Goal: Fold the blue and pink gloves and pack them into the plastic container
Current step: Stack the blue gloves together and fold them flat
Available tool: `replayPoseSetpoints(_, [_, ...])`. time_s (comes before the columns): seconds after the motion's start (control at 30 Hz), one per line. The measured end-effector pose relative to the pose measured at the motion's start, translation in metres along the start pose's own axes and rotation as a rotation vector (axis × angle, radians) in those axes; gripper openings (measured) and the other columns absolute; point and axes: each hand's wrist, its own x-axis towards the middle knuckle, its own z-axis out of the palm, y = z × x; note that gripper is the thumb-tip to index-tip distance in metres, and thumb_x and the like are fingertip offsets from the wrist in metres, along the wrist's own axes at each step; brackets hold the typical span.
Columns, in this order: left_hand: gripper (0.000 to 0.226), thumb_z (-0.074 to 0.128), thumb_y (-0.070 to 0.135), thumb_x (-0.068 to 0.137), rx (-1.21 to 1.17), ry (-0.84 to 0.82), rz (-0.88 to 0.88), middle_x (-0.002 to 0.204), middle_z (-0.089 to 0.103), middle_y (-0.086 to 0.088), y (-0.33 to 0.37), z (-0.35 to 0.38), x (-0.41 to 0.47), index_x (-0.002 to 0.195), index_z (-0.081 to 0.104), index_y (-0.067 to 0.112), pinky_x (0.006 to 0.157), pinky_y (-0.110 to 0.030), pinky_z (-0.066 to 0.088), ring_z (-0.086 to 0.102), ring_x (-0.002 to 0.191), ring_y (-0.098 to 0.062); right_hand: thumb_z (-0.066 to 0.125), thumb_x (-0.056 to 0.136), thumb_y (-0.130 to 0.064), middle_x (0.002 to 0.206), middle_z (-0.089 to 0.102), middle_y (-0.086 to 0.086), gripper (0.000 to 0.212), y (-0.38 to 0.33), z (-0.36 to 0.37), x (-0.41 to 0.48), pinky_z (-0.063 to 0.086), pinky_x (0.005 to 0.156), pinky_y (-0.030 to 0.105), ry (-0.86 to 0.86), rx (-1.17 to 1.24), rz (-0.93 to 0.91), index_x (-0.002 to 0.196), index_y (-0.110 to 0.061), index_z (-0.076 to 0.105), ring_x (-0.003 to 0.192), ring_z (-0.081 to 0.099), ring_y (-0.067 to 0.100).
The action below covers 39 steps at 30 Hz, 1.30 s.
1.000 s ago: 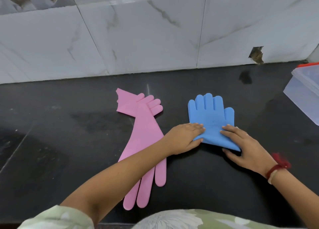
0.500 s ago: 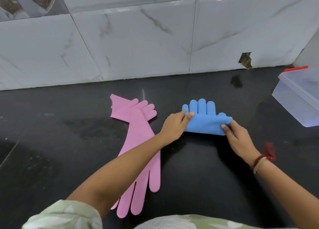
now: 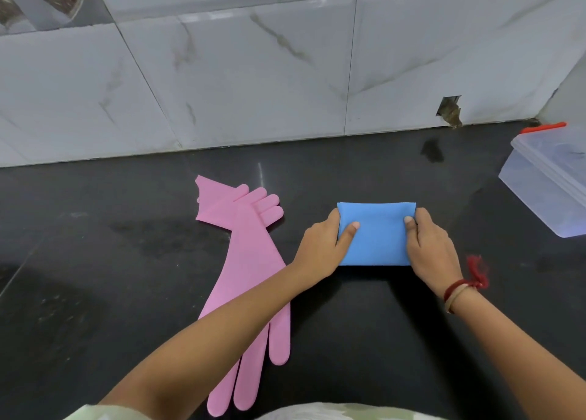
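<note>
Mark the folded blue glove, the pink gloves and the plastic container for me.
blue glove [image 3: 377, 239], head view: middle of its folded top face.
pink gloves [image 3: 250, 261], head view: the long cuff section.
plastic container [image 3: 539, 194], head view: its clear side wall.

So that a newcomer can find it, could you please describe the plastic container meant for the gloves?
Follow the black countertop below the marble-tiled wall towards the right edge of the view. There, right of the folded blue gloves, sits the plastic container. It alone is clear and boxy, with an orange-red clip on its far rim.
</note>
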Motion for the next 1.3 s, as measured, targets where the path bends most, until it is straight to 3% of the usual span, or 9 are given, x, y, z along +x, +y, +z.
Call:
replayPoseSetpoints(0.1, [0.035,0.038,0.048,0.098,0.144,0.047,-0.049,0.062,0.049,0.009,-0.002,0.001,-0.005,0.087,0.049,0.016,0.052,-0.024,0.036,0.048,0.053,-0.008,0.025,0.099,-0.034,0.066,0.050,0.003,0.026,-0.001,0.006,-0.007,0.033,0.049,0.034,-0.031,-0.115,0.009,0.082,-0.015,0.031,0.055,0.050,0.030])
replayPoseSetpoints(0.2, [0.037,0.036,0.051,0.097,0.332,0.113,-0.082,0.067,0.050,0.006,-0.002,0.003,-0.004,0.080,0.041,0.019,0.054,-0.027,0.035,0.052,0.060,-0.014,0.025,0.098,-0.034,0.073,0.056,0.006,0.025,-0.004,0.011,-0.003,0.035,0.050,0.033,-0.001,-0.259,-0.029,0.086,-0.015,0.036,0.057,0.052,0.030])
replayPoseSetpoints(0.33, [0.043,0.048,0.056,0.089,0.318,0.267,-0.146,0.103,0.055,-0.001,-0.001,-0.005,0.000,0.106,0.049,0.017,0.068,-0.031,0.041,0.054,0.092,-0.020,0.037,0.095,-0.037,0.100,0.059,0.012,0.035,-0.007,0.007,0.004,0.038,0.052,0.029,0.088,-0.395,0.006,0.117,-0.013,0.047,0.075,0.059,0.033])
replayPoseSetpoints(0.43, [0.052,0.048,0.044,0.092,0.411,0.415,0.155,0.131,0.053,-0.008,0.006,-0.006,-0.005,0.132,0.045,0.011,0.093,-0.037,0.041,0.050,0.119,-0.024,0.051,0.089,-0.029,0.103,0.057,0.015,0.037,-0.009,0.003,-0.001,0.042,0.058,0.035,0.189,-0.446,-0.071,0.121,-0.010,0.049,0.084,0.058,0.035])
replayPoseSetpoints(0.57, [0.057,0.043,0.034,0.091,0.602,0.206,0.498,0.145,0.046,-0.014,0.017,0.023,-0.022,0.138,0.047,0.004,0.110,-0.048,0.033,0.040,0.136,-0.030,0.043,0.090,-0.023,0.117,0.057,0.009,0.030,-0.019,0.010,-0.009,0.045,0.084,0.043,0.249,-0.361,-0.223,0.117,-0.014,0.054,0.102,0.057,0.030])
replayPoseSetpoints(0.73, [0.083,0.034,0.051,0.091,0.676,-0.116,0.226,0.160,-0.007,-0.013,0.013,0.038,-0.014,0.152,-0.002,0.006,0.120,-0.042,-0.003,-0.011,0.147,-0.025,0.017,0.092,-0.049,0.149,0.038,0.004,0.063,-0.025,0.026,-0.018,0.011,0.116,0.041,-0.050,-0.350,-0.357,0.142,-0.015,0.036,0.140,0.029,0.021])
replayPoseSetpoints(0.8, [0.090,0.033,0.055,0.090,0.695,-0.155,0.187,0.159,-0.015,-0.012,0.011,0.041,-0.010,0.151,-0.011,0.007,0.119,-0.040,-0.008,-0.018,0.146,-0.024,0.000,0.086,-0.063,0.156,0.021,-0.002,0.079,-0.018,0.031,-0.017,-0.004,0.116,0.035,-0.140,-0.380,-0.307,0.148,-0.018,0.020,0.145,0.011,0.014])
replayPoseSetpoints(0.9, [0.099,0.040,0.061,0.085,0.662,-0.198,0.179,0.160,-0.012,-0.010,0.011,0.043,-0.007,0.151,-0.010,0.006,0.119,-0.039,-0.009,-0.016,0.146,-0.022,-0.012,0.080,-0.068,0.158,0.012,-0.002,0.089,-0.010,0.036,-0.012,-0.007,0.114,0.031,-0.169,-0.381,-0.271,0.149,-0.019,0.015,0.145,0.002,0.011])
replayPoseSetpoints(1.3, [0.108,0.051,0.064,0.080,0.577,-0.253,0.162,0.161,-0.007,-0.010,0.023,0.034,-0.003,0.151,-0.009,0.008,0.114,-0.035,-0.018,-0.014,0.147,-0.023,0.022,0.096,-0.050,0.159,0.005,-0.003,0.063,-0.008,0.033,-0.007,-0.004,0.118,0.033,-0.308,-0.163,-0.205,0.149,-0.019,0.008,0.145,-0.003,0.009])
